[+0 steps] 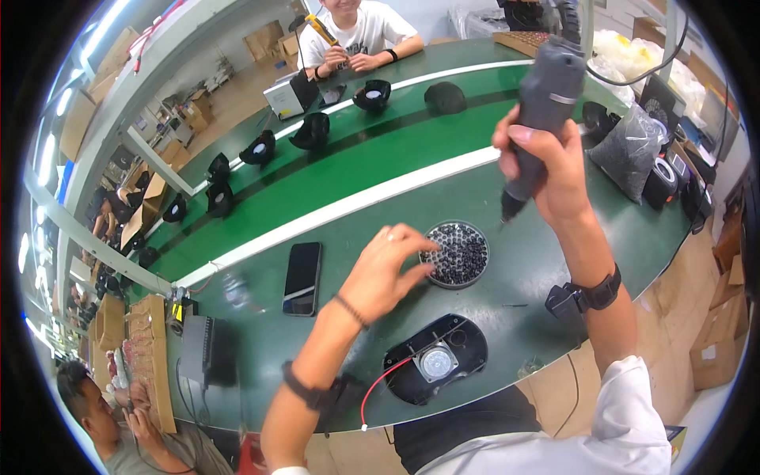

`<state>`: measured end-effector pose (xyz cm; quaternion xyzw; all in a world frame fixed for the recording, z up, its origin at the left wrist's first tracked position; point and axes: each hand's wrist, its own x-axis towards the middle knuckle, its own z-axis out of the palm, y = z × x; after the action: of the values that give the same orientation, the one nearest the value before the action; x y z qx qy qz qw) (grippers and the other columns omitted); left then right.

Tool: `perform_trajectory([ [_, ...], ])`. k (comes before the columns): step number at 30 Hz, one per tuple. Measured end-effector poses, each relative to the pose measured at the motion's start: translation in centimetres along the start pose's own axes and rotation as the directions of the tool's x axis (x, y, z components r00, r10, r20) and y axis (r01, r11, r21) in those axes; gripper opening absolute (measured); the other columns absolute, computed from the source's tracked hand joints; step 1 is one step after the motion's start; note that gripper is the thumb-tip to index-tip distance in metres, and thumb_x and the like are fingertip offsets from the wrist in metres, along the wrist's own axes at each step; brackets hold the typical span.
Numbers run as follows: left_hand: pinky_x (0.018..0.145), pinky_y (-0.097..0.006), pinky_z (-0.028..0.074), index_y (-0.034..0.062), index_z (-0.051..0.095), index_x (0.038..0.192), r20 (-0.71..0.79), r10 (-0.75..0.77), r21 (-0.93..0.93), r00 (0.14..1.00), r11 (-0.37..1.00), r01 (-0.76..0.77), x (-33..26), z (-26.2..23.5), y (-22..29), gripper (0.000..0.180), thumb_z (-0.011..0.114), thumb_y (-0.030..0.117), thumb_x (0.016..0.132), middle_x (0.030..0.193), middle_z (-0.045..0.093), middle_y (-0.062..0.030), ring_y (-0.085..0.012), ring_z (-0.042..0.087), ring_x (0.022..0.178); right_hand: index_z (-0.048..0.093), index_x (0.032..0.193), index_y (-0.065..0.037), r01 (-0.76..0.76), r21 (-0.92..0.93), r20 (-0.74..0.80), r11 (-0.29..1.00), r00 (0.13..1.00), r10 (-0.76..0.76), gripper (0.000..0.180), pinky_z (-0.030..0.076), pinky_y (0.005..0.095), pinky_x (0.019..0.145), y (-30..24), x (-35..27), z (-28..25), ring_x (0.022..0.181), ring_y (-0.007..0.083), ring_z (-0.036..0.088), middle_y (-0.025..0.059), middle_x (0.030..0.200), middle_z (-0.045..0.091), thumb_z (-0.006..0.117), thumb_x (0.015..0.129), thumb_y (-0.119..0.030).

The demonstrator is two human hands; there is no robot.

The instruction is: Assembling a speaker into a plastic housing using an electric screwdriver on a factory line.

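Note:
My right hand (546, 158) grips a dark grey electric screwdriver (550, 87), raised above the table with its tip pointing down. A round clear dish (457, 281) holds many small black screws (463, 249) and stands left of that tip. At the dish's left rim is my left hand (384, 269), thumb and forefinger apart over the screws; nothing shows between them. Nearer to me lies a black plastic housing (400, 348) with a round silver speaker (437, 362) set in it. A red wire (378, 381) runs from it past the table edge.
Beyond a white rail, a green conveyor belt (332, 182) carries several black shells (310, 131). A phone (302, 277) lies left of my left hand. A plastic bag (629, 150) and black parts crowd the right. One person sits across holding a yellow-handled tool (321, 30); another sits at lower left.

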<state>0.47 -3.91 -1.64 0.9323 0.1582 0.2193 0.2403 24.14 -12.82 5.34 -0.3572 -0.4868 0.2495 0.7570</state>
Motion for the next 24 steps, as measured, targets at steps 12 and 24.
perform_trajectory([
  [12,0.083,-0.041,0.049,0.0063,0.068,0.096,0.094,0.051,0.070,0.994,0.996,-0.058,3.7,4.2,-2.7,0.011,0.070,0.009,0.085,0.093,0.065,-0.0101,-0.0314,0.058,0.091,0.044,0.095,-0.006,-0.037,-0.002,-0.017,0.999,0.999,0.037,0.027,0.037,0.0230,0.038,0.3,-4.7,-0.7,0.041,0.0101,0.044,0.0100,0.067,0.056,0.064,0.079,-0.015],
  [24,0.086,-0.040,0.047,0.0053,0.066,0.096,0.045,0.059,0.040,0.997,0.997,-0.061,3.8,4.3,-2.5,0.011,0.068,0.009,0.086,0.098,0.062,-0.0100,-0.0311,0.056,0.095,0.043,0.098,-0.007,0.053,-0.017,-0.036,0.998,0.998,-0.054,0.026,0.036,0.0218,0.039,-0.5,-5.4,-0.8,0.041,0.0093,0.043,0.0086,0.068,0.055,0.062,0.083,-0.016],
])
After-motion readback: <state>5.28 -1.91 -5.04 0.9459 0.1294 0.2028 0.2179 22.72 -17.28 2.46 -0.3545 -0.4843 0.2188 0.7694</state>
